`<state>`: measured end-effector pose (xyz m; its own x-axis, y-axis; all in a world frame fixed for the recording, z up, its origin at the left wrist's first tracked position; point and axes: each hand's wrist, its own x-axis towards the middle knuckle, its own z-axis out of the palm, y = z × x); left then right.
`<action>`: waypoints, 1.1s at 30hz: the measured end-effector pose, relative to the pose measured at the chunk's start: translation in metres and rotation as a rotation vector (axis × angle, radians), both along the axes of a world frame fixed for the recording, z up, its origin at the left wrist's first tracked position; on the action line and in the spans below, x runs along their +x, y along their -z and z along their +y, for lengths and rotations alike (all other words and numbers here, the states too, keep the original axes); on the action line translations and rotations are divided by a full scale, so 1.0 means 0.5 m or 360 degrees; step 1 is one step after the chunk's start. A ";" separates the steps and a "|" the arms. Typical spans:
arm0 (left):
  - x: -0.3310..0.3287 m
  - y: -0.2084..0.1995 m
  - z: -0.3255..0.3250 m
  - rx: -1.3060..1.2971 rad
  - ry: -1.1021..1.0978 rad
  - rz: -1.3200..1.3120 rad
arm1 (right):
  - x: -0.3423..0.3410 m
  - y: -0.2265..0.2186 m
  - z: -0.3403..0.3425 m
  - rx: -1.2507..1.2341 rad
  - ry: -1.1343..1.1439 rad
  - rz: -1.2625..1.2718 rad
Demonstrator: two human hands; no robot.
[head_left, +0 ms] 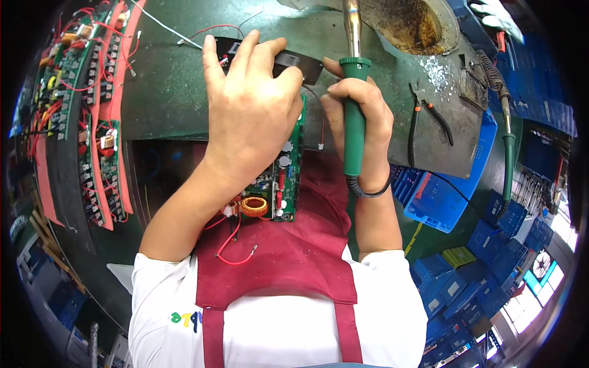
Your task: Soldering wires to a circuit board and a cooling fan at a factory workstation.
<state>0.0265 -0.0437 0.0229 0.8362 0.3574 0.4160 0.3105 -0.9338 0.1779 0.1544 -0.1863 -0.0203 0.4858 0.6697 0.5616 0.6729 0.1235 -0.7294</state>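
My left hand (248,104) lies over a black panel (313,70) with rectangular cutouts, its fingers closed on the panel from above. In my right hand (375,116) is a large soldering iron (354,138), held by its green handle with the metal barrel pointing away from me. A fingertip of that hand is close to the panel's right end; whether it touches, I cannot tell. Below my left hand a green circuit board (297,153) stands against my apron, partly hidden by that hand. The board carries a copper coil (254,207) and a loose red wire (236,262).
Several wired circuit boards (76,92) stand in rows between pink strips at the left. On the right lie pliers (423,110), solder crumbs (435,72) and a scorched dish (423,30). A blue tray (451,205) and a second soldering iron (508,159) are farther right.
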 end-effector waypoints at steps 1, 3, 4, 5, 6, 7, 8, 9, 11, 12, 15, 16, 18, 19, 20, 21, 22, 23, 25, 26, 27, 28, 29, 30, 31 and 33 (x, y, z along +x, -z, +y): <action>-0.001 0.001 0.001 0.0020 0.0007 -0.0005 | 0.000 -0.001 0.001 -0.0008 0.0004 -0.0001; -0.002 0.004 0.000 0.0021 0.0010 -0.0017 | 0.001 -0.002 0.002 -0.0002 0.0013 -0.0054; -0.005 0.003 0.000 0.0016 0.0015 -0.0022 | 0.000 -0.003 0.002 0.0000 0.0024 -0.0102; -0.008 0.001 0.000 0.0022 0.0011 -0.0027 | -0.003 -0.005 0.002 0.0006 0.0019 -0.0107; -0.011 -0.002 0.001 0.0010 0.0024 -0.0012 | -0.007 -0.006 0.001 -0.0024 0.0031 -0.0075; -0.012 -0.004 0.002 -0.0001 0.0036 -0.0001 | -0.009 -0.007 0.001 -0.0052 0.0040 -0.0048; -0.013 -0.005 0.002 0.0008 0.0027 -0.0010 | -0.009 -0.007 0.001 -0.0043 0.0032 -0.0057; -0.016 -0.006 0.003 -0.0033 0.0041 0.0033 | -0.008 -0.006 0.000 -0.0052 0.0046 -0.0076; -0.023 -0.015 0.006 -0.0058 0.0040 0.0073 | -0.010 -0.006 0.001 -0.0044 0.0048 -0.0097; -0.031 -0.022 0.010 -0.0119 0.0108 0.0106 | -0.011 -0.007 0.001 -0.0056 0.0046 -0.0048; -0.062 -0.046 0.032 -0.0343 0.0241 0.0115 | -0.010 -0.002 -0.004 -0.0038 0.0063 -0.0023; -0.085 -0.056 0.036 -0.0477 0.0221 0.0034 | -0.011 -0.002 -0.004 -0.0018 0.0068 -0.0036; -0.147 -0.050 0.050 -0.0525 -0.0017 -0.0264 | -0.009 -0.001 -0.004 0.0027 0.0089 -0.0064; -0.182 -0.042 0.061 -0.0518 -0.0177 -0.0359 | -0.007 -0.004 0.000 0.0064 0.0096 -0.0097; -0.220 -0.039 0.063 -0.0769 -0.0386 -0.0314 | -0.007 -0.004 -0.001 0.0082 0.0092 -0.0101; -0.271 -0.012 0.068 -0.1233 -0.0570 -0.0312 | -0.009 -0.005 -0.003 0.0061 0.0110 -0.0048; -0.313 0.017 0.063 -0.1613 -0.0581 -0.0310 | -0.009 -0.005 -0.006 0.0037 0.0115 0.0003; -0.346 0.035 0.052 -0.1987 -0.0590 -0.0309 | -0.010 -0.006 -0.004 0.0058 0.0120 0.0005; -0.386 0.067 0.002 -0.2725 -0.0548 -0.0212 | -0.013 -0.010 -0.008 0.0074 0.0123 0.0016; -0.387 0.089 -0.030 -0.2933 -0.0419 -0.0231 | -0.014 -0.011 -0.011 0.0068 0.0148 0.0028; -0.382 0.098 -0.057 -0.3136 -0.0374 -0.0274 | -0.014 -0.003 -0.014 0.0077 0.0149 0.0042; -0.351 0.093 -0.084 -0.3226 -0.0296 -0.0446 | -0.015 0.002 -0.016 0.0092 0.0117 0.0030; -0.331 0.082 -0.099 -0.3312 -0.0207 -0.0615 | -0.018 0.003 -0.022 0.0077 0.0117 0.0071; -0.337 0.071 -0.087 -0.3344 -0.0199 -0.0424 | -0.021 0.004 -0.027 0.0064 0.0113 0.0111; -0.330 0.071 -0.097 -0.3233 -0.0217 -0.0466 | -0.018 0.011 -0.032 0.0056 0.0114 0.0118; -0.335 0.054 -0.112 -0.3116 -0.0251 -0.0513 | -0.022 0.014 -0.041 0.0051 0.0119 0.0112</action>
